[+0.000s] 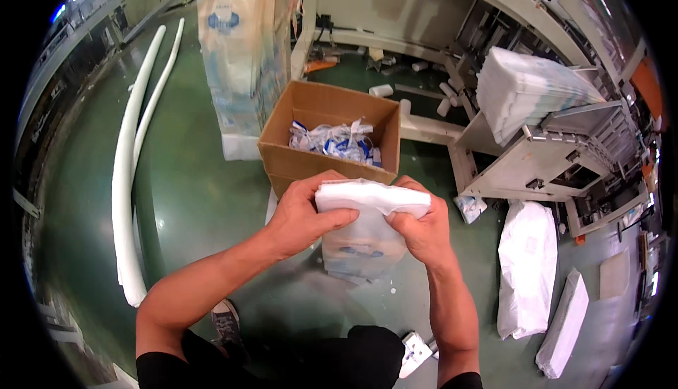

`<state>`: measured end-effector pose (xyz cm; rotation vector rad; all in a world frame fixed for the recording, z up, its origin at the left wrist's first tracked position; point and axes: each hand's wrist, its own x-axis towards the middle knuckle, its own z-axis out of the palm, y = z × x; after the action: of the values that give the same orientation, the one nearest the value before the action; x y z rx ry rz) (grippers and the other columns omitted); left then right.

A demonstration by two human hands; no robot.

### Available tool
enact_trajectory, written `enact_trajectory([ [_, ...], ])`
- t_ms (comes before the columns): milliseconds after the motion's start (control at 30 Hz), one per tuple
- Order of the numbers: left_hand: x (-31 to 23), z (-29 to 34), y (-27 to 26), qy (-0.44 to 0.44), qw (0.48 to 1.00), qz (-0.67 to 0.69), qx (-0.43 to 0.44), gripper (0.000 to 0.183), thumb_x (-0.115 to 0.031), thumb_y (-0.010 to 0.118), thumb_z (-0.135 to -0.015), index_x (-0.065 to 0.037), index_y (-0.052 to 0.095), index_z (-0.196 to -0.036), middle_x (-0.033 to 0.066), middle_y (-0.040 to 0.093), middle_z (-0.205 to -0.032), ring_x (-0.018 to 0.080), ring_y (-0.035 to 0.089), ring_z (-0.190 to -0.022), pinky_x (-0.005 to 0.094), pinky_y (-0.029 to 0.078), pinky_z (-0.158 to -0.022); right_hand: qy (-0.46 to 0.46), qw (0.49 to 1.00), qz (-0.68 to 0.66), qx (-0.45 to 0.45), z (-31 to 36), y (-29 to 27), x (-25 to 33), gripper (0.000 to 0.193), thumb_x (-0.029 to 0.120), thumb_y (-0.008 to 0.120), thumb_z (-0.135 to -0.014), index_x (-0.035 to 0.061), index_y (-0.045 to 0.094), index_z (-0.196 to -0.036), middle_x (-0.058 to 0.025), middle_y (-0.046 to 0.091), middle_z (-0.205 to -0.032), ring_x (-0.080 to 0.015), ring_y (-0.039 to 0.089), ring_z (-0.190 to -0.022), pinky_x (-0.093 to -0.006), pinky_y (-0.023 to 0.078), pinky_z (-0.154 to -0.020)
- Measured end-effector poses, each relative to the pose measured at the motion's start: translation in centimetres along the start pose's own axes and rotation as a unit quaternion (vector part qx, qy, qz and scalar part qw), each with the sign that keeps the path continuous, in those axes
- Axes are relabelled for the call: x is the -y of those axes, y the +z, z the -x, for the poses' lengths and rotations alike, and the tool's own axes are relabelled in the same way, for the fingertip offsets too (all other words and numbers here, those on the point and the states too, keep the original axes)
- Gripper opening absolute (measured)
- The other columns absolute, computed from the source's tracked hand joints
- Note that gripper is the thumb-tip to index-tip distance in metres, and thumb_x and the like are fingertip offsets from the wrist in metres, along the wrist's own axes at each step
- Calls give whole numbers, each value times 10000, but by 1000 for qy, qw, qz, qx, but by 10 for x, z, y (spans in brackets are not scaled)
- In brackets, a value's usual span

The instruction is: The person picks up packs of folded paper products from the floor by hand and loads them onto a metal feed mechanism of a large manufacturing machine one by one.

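Observation:
My left hand (pixel 305 211) grips the left end of a thick white stack of thin plastic film sheets (pixel 367 197), its thumb laid across the near side. At the other end, my right hand (pixel 424 225) pinches the stack with the thumb beneath its front edge. The stack's top edge is a little wavy between my hands. Directly below hangs or stands a translucent, faintly printed plastic pack (pixel 364 251); I cannot tell whether it joins the stack. Just beyond my hands is an open cardboard box (pixel 286 166) with crumpled clear and blue plastic pieces (pixel 339 142) inside.
A tall pile of printed plastic packs (pixel 236 71) stands behind the box. Long white foam tubes (pixel 127 177) lie left on the green floor (pixel 78 198). At right, a machine frame (pixel 544 166) carries stacked bags (pixel 522 89); white wrapped bundles (pixel 526 269) lie near it.

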<state>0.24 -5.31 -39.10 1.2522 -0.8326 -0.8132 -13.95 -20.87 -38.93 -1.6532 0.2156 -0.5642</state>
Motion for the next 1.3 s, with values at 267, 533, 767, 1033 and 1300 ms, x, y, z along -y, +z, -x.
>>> enact_trajectory([
  [267, -73, 37, -21, 49, 995, 17, -90, 265, -65, 658, -802, -20, 622, -1060, 10, 630, -960, 89, 572, -875, 260, 483, -779, -46, 998, -42, 30, -13, 51, 71, 405, 243, 755, -677, -12, 605, -954, -25, 562, -957, -108, 532, -870, -249, 428, -757],
  [533, -126, 80, -86, 112, 989, -92, -24, 301, -103, 673, -827, -23, 595, -1107, 15, 612, -980, 95, 559, -890, 266, 470, -808, -68, 989, -134, -15, -30, 129, 95, 212, 28, 634, -764, -7, 623, -972, -6, 598, -908, -96, 550, -820, -246, 452, -737],
  [767, -148, 103, -150, 107, 990, -34, -88, 392, -67, 649, -840, 10, 556, -1213, 73, 633, -1084, 131, 596, -956, 303, 488, -877, -35, 991, -125, -11, -69, 194, 106, 290, 46, 628, -777, -18, 607, -1059, -63, 666, -979, -127, 616, -872, -278, 496, -782],
  [1033, -159, 83, -198, 188, 975, 10, -120, 315, -58, 608, -833, 13, 583, -1138, 61, 642, -1056, 129, 595, -939, 283, 479, -856, -50, 990, -134, -19, -107, 242, 131, 313, 26, 599, -806, -30, 578, -1113, -84, 653, -1038, -140, 612, -917, -291, 498, -813],
  [1300, -179, 94, -227, 215, 964, -27, -155, 339, -95, 695, -808, 12, 599, -1115, 57, 657, -991, 118, 613, -854, 274, 514, -756, -79, 995, -58, 11, -125, 276, 157, 299, 40, 587, -816, -32, 574, -1105, -77, 652, -1005, -138, 610, -887, -295, 502, -792],
])
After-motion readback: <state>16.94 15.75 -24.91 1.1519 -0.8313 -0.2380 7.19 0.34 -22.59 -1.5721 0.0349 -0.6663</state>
